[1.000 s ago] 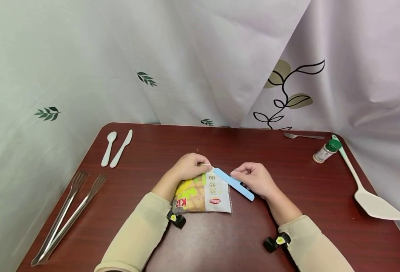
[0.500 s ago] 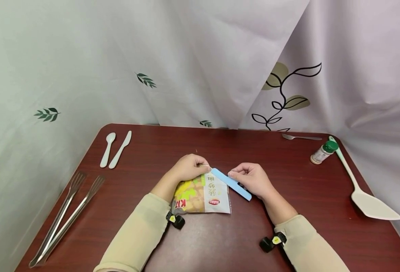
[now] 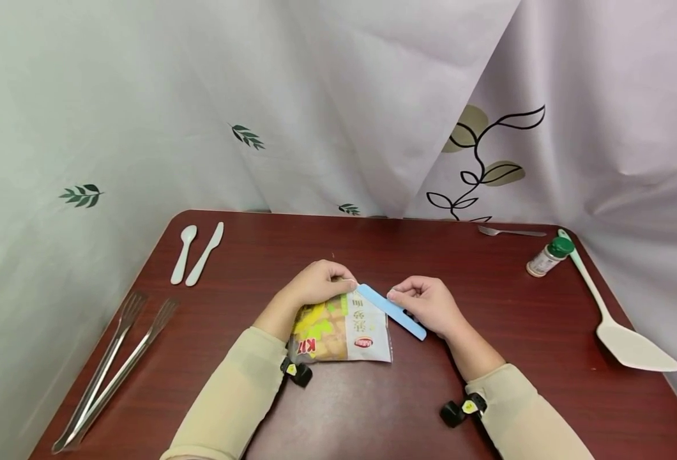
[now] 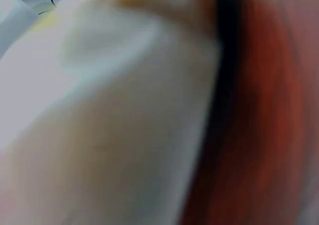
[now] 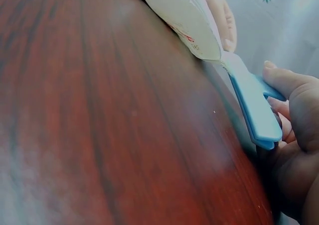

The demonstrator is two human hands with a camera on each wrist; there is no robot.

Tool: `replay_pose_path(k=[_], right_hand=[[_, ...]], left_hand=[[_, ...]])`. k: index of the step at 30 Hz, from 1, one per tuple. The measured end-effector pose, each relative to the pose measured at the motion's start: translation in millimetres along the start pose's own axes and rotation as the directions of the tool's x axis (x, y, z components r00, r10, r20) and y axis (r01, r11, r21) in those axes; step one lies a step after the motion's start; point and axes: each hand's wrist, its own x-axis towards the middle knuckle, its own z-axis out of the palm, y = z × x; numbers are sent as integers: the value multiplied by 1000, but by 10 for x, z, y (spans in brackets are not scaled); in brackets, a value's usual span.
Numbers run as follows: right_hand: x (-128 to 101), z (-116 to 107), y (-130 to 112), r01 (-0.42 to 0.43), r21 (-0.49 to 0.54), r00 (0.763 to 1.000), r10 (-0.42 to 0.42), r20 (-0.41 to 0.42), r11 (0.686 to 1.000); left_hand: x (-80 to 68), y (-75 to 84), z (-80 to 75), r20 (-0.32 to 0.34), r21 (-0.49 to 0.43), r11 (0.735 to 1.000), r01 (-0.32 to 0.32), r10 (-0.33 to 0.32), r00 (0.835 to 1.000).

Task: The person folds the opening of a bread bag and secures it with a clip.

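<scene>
Your left hand (image 3: 318,282) is pinching the snack bag (image 3: 344,329) top; your right hand (image 3: 427,305) is pinching the blue sealing clip (image 3: 392,311) against it.

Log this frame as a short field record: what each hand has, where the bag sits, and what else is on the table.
left hand: grips the top corner of the yellow-and-white printed snack bag
right hand: pinches the flat blue plastic sealing clip
clip: at the bag's top edge, slanting
bag: lies flat on the dark red wooden table
left side: white plastic spoon, white plastic knife, steel tongs
right side: green-capped spice jar, white spatula, steel fork
</scene>
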Motion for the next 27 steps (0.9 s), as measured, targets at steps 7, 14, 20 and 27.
replay_pose_path(k=[7, 14, 20, 27], right_hand=[[-6, -13, 6, 8, -5, 1000, -8, 5, 1000], [-7, -12, 5, 13, -4, 1000, -13, 7, 1000], [-11, -17, -2, 10, -19, 1000, -10, -1, 1000], [-3, -16, 2, 13, -28, 1000, -13, 7, 1000]], left_hand=[[-48, 43, -58, -19, -12, 1000, 9, -9, 1000], [-64, 20, -44, -86, 5, 1000, 12, -11, 996], [-96, 16, -99, -52, 50, 999, 18, -15, 999], [-119, -23, -144, -6, 38, 999, 25, -25, 1000]])
